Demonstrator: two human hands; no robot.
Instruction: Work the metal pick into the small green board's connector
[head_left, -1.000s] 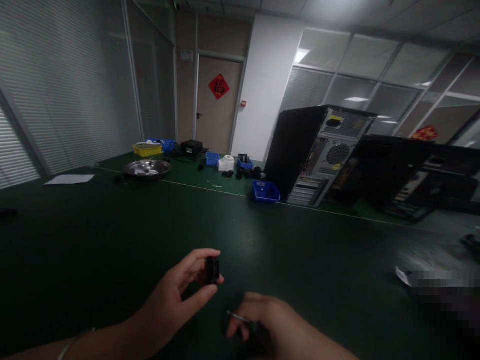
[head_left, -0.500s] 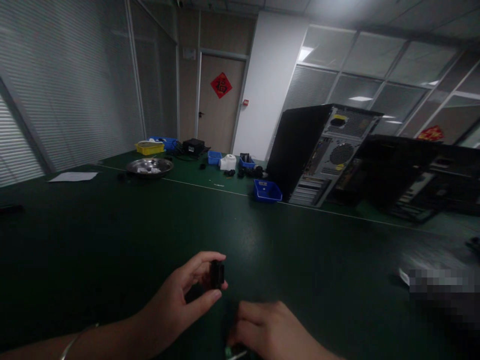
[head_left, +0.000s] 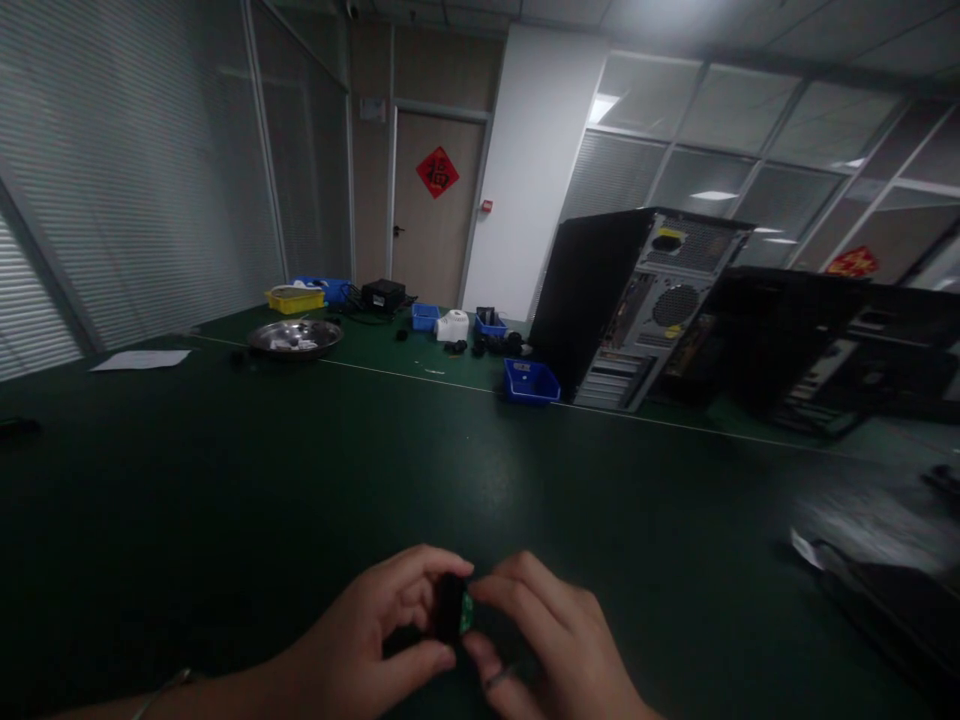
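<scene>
Two hands, left hand (head_left: 375,640) and right hand (head_left: 555,645), pinch one black part (head_left: 449,607).

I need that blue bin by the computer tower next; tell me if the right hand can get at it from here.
Probably not: the blue bin sits far across the table, and the right hand is busy at the small black part.

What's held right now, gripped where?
Left hand pinches a small black part by top and bottom edges; right hand presses a small green piece against it.
</scene>
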